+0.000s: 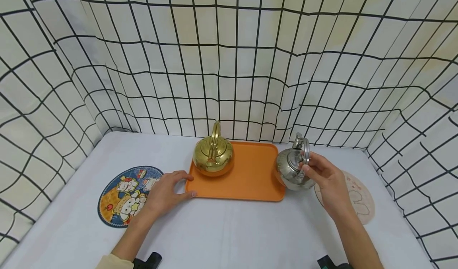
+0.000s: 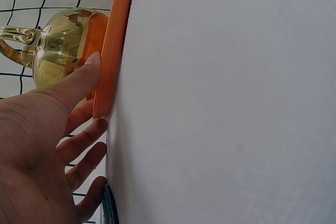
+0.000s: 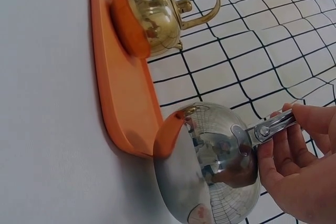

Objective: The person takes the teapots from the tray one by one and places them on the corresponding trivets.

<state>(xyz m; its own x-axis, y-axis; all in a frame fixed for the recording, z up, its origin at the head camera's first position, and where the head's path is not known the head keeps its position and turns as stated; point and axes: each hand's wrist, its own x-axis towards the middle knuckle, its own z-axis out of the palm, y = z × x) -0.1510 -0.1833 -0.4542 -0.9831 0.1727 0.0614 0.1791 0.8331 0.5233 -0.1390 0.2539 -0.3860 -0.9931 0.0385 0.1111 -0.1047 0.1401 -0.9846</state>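
Observation:
An orange tray (image 1: pixel 250 173) lies on the white table, and a shiny gold teapot (image 1: pixel 213 155) with an arched handle stands on its left part. My left hand (image 1: pixel 168 193) holds the tray's front left corner between thumb and fingers; its thumb (image 2: pixel 86 74) lies against the rim in the left wrist view. At the tray's right end is a silver teapot (image 3: pixel 210 166), its side overlapping the tray's edge. My right hand (image 1: pixel 327 181) grips its upright handle (image 3: pixel 275 126) between thumb and fingers. Whether its base touches anything cannot be told.
A round mat with cartoon bears (image 1: pixel 121 201) lies left of the tray, partly behind my left hand. Another round, pale mat (image 1: pixel 359 197) is on the right, partly covered by my right hand. White walls with a black grid (image 1: pixel 229 62) enclose the table's back and sides.

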